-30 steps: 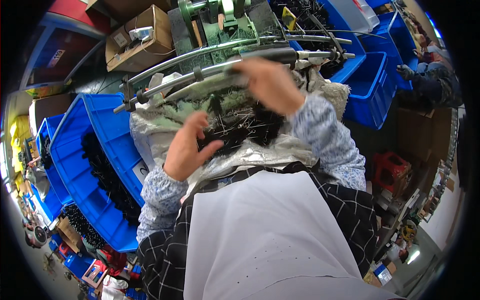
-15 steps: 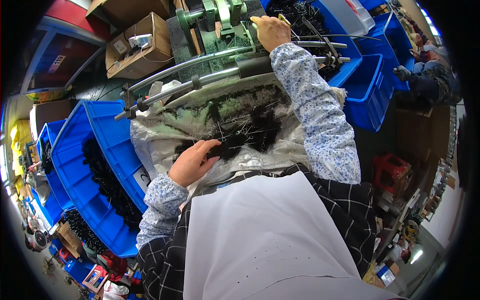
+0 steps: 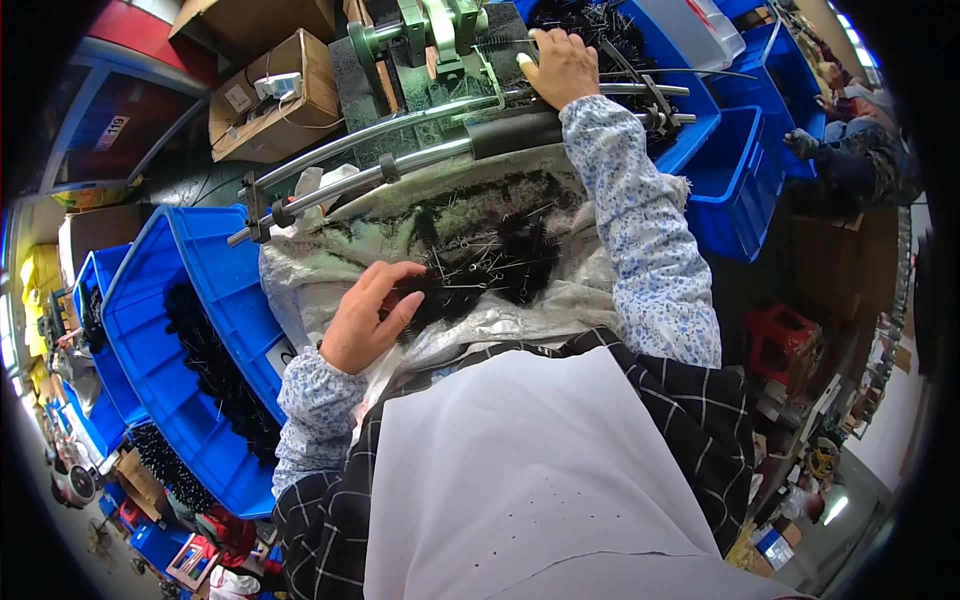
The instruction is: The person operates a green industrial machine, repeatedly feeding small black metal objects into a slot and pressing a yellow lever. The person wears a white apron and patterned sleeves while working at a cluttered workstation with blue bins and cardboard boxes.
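Note:
A pile of small black bristle brushes with wire stems [image 3: 500, 255] lies on a grey sack [image 3: 320, 260] spread over my lap. My left hand [image 3: 368, 318] is at the pile's left edge, thumb and fingers pinched on a few brushes. My right hand [image 3: 560, 62] is stretched far forward, resting beside a green machine [image 3: 440, 25] beyond two curved metal rails [image 3: 400, 125]. Its fingers are bent down, and what they hold is hidden. A thin wire runs to the right from that hand.
Blue bins [image 3: 150, 330] at my left hold more black brushes [image 3: 215, 370]. More blue bins [image 3: 730, 190] stand at the right, a cardboard box [image 3: 270, 100] behind the rails. Another person [image 3: 850, 150] sits at the upper right. A red stool [image 3: 785, 340] is on the floor.
My right hand left the lap pile, reached up to the green machine and now sits slightly lower beside it. My left hand stayed at the pile, fingers closing on brushes.

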The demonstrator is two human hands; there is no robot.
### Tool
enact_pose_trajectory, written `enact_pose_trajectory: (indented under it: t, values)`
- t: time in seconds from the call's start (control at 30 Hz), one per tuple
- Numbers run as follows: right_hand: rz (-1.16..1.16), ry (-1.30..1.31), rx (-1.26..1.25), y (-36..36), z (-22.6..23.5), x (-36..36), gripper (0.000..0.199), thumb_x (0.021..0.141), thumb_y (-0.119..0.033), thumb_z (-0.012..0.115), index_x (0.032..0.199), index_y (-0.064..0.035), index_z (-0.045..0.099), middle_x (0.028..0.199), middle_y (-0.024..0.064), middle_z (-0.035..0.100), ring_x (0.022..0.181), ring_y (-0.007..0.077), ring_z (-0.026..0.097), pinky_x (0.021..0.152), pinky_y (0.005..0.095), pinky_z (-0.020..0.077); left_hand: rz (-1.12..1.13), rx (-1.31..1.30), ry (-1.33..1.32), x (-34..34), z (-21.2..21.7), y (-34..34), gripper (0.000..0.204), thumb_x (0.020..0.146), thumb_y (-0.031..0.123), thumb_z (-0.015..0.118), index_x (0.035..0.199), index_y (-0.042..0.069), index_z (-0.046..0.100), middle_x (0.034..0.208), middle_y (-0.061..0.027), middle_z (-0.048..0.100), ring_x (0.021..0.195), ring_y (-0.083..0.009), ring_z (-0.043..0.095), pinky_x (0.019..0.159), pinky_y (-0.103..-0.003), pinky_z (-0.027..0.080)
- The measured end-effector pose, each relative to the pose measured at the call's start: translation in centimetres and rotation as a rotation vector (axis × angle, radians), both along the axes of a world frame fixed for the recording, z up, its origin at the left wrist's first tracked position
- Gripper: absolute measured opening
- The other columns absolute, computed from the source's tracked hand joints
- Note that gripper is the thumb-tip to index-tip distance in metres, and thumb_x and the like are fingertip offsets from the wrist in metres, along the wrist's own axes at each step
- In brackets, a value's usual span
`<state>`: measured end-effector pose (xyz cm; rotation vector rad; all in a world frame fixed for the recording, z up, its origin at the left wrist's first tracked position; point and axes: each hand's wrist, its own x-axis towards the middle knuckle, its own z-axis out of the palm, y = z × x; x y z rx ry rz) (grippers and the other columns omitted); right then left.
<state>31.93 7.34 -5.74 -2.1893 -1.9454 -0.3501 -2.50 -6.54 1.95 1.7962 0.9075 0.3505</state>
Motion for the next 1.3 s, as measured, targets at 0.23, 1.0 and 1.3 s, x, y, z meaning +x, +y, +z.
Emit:
enact_pose_trajectory:
  t: [0.23, 1.0, 1.3]
  values:
    - [0.118, 0.166, 0.143, 0.5, -1.2, -2.0, 0.028, 0.073, -0.02, 0.06, 0.098, -0.0079, 0.063, 0.092, 0.0096, 0.065, 0.091, 0.0277, 0.06, 0.076, 0.0408, 0.046, 0.025, 0.003, -0.009, 0.2, 0.7, 0.7, 0.028, 0.083, 0.011, 0.059, 0.111, 0.005, 0.055, 0.086, -0.0067, 0.053, 0.068, -0.0147, 0.05, 0.064, -0.025, 0.043]
    - [0.206, 0.175, 0.011, 3.6, -2.3, 6.4, 0.019, 0.083, -0.027, 0.052, 0.083, -0.0142, 0.067, 0.085, 0.0121, 0.063, 0.081, 0.0303, 0.061, 0.071, 0.0409, 0.0479, 0.114, 0.177, -0.172, 1.1, -0.7, 2.3, 0.024, 0.077, -0.002, 0.061, 0.1, 0.003, 0.059, 0.098, -0.0088, 0.06, 0.08, -0.0165, 0.059, 0.071, -0.026, 0.049]
    - [0.096, 0.3, 0.029, -4.7, 7.9, -0.2, 0.02, 0.085, -0.023, 0.054, 0.097, -0.0093, 0.063, 0.091, 0.0128, 0.064, 0.084, 0.0296, 0.062, 0.072, 0.0383, 0.0492, 0.239, 0.152, -0.264, 4.1, -3.2, 3.3, 0.024, 0.079, 0.0, 0.062, 0.102, 0.003, 0.059, 0.101, -0.0077, 0.06, 0.083, -0.0154, 0.06, 0.073, -0.025, 0.049]
